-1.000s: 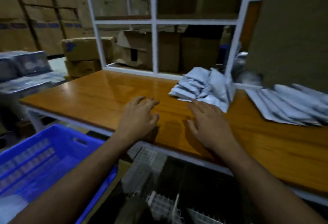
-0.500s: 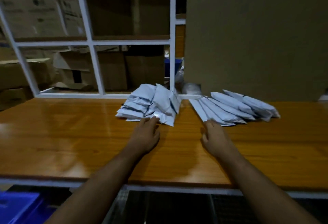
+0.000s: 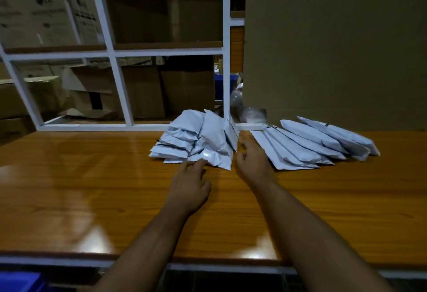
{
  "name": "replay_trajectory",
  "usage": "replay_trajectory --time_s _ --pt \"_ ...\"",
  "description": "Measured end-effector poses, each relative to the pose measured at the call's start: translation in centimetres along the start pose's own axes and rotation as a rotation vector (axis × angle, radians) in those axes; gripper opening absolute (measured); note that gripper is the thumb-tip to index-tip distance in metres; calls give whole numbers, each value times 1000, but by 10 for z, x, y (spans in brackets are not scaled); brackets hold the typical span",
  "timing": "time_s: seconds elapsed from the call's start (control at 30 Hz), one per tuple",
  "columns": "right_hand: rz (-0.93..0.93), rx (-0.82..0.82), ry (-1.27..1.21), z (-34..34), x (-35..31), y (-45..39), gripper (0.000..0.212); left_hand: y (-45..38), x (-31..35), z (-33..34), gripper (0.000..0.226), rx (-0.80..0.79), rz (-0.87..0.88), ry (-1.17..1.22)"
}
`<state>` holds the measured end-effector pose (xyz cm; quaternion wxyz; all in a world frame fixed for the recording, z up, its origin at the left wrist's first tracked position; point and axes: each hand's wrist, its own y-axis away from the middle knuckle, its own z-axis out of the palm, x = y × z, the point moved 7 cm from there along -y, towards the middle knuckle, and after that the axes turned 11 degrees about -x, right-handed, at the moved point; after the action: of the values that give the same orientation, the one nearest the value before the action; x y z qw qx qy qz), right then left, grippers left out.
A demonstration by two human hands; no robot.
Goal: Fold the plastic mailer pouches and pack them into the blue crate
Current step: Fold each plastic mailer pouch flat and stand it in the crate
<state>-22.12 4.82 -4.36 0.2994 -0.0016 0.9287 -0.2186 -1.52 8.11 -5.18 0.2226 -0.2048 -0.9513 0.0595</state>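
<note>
Two bare forearms reach forward over a glossy orange-brown desk. At its far edge lie two groups of pale grey-blue pouches. The folded pile sits near the middle, a loose heap of short, doubled-over packets leaning on one another against a white frame. To its right the flat row fans out, long unfolded pouches overlapping like roof tiles, their far ends lying at the foot of a big cardboard sheet that stands upright behind them.

The left hand lies palm down on the desk, its fingers straight and loosely together; the fingertips touch the near edge of the folded pile and hold nothing. The right hand is in the gap between the two groups, fingers extended and slightly spread, reaching toward the right side of the folded pile; whether they actually touch it cannot be told. It grips nothing.

A corner of the blue crate shows at the bottom left, below the desk's front edge and well apart from the pouches. Behind the white frame stand stacked cardboard boxes in dim light, and a crumpled clear plastic bag sits just behind the frame's bottom rail, between the two groups.
</note>
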Motion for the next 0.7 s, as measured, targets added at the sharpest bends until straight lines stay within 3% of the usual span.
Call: replay_trajectory --time_s 0.17,0.43,0.7 --pt "34 20 117 17 3 -41 33 -5 -15 -5 63 115 -61 150" --pt "-11 42 233 33 7 -71 27 -13 -18 0 62 147 -54 179" --pt "-24 296 49 -11 12 -27 4 -11 -25 -3 55 150 -77 214"
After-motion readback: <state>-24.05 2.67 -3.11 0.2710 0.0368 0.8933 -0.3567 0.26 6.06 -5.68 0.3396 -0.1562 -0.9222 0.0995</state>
